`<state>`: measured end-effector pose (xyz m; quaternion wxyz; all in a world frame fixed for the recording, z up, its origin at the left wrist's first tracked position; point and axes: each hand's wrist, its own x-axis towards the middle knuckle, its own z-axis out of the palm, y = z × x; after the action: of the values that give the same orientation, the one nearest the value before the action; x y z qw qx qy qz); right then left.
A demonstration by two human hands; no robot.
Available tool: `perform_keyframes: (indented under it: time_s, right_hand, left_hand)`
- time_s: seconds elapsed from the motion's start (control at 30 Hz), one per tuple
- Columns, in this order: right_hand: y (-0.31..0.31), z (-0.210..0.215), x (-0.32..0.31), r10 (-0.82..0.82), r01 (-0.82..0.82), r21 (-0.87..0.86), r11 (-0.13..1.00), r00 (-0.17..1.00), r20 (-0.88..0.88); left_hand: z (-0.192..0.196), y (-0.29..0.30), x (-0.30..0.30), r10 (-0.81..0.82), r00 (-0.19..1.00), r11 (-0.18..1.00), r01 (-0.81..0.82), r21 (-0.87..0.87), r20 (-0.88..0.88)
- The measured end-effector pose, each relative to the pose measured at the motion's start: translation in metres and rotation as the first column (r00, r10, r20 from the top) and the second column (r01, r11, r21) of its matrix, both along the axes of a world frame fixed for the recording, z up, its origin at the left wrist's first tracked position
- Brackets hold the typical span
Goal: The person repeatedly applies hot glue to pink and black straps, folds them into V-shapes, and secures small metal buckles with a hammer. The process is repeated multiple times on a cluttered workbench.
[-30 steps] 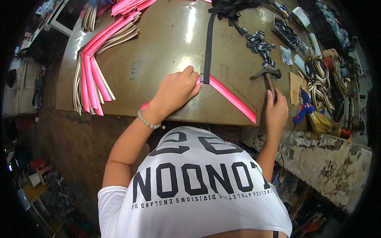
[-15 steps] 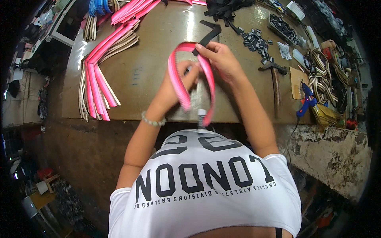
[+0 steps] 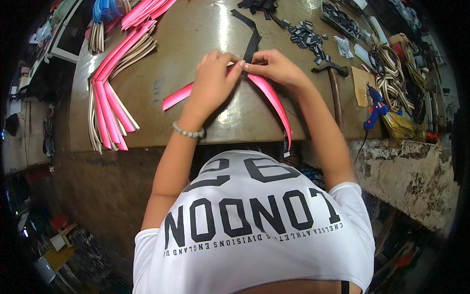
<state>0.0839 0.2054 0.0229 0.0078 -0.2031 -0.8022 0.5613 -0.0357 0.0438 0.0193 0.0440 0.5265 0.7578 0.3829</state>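
A pink webbing strap lies across the near half of the table in a bent line, one end out to the left and the other hanging over the front edge. A small dark tag with a white end shows at that hanging end. My left hand is closed over the strap's middle, thumb and fingers pinched together. Close beside it, my right hand pinches the strap where a black strip meets it. This strip runs away from my fingers toward the far side. My fingertips hide the join.
Bent pink straps and beige ones lie at the left. On the right are a hammer, small black pieces, a filled tray, coiled beige cord and a blue glue gun. The table's front edge runs before me.
The pink strap was looped up between my hands and now lies opened out to both sides. My left hand has moved up beside my right. The whole view has shifted slightly.
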Motion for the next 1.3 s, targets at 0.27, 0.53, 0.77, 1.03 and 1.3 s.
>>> perform_keyframes:
  time_s: [0.27, 0.53, 0.77, 1.03, 1.3]
  right_hand:
    - [0.007, -0.014, 0.004, -0.09, 0.076, -0.121, 0.99, 0.989, -0.12]
    - [-0.056, 0.059, 0.127, -0.04, 0.002, 0.547, 0.837, 0.998, 0.058]
    - [-0.072, 0.007, 0.131, -0.202, 0.193, 0.466, 0.864, 0.979, -0.031]
    - [-0.08, 0.018, 0.038, -0.377, 0.244, -0.466, 0.85, 0.901, -0.216]
    - [0.023, -0.026, -0.069, -0.235, 0.329, 0.614, 0.718, 0.944, -0.232]
  left_hand:
    - [-0.013, 0.003, -0.009, 0.039, 0.964, 0.999, -0.029, -0.04, 0.262]
    - [-0.018, 0.001, -0.013, 0.089, 0.98, 0.995, -0.096, 0.031, 0.177]
    - [0.003, -0.002, -0.003, 0.069, 0.951, 0.992, -0.098, 0.081, 0.302]
    - [0.013, -0.033, 0.021, -0.197, 0.655, 0.977, 0.194, 0.09, 0.729]
    - [-0.013, -0.018, 0.0, 0.136, 0.99, 0.989, -0.133, -0.07, 0.043]
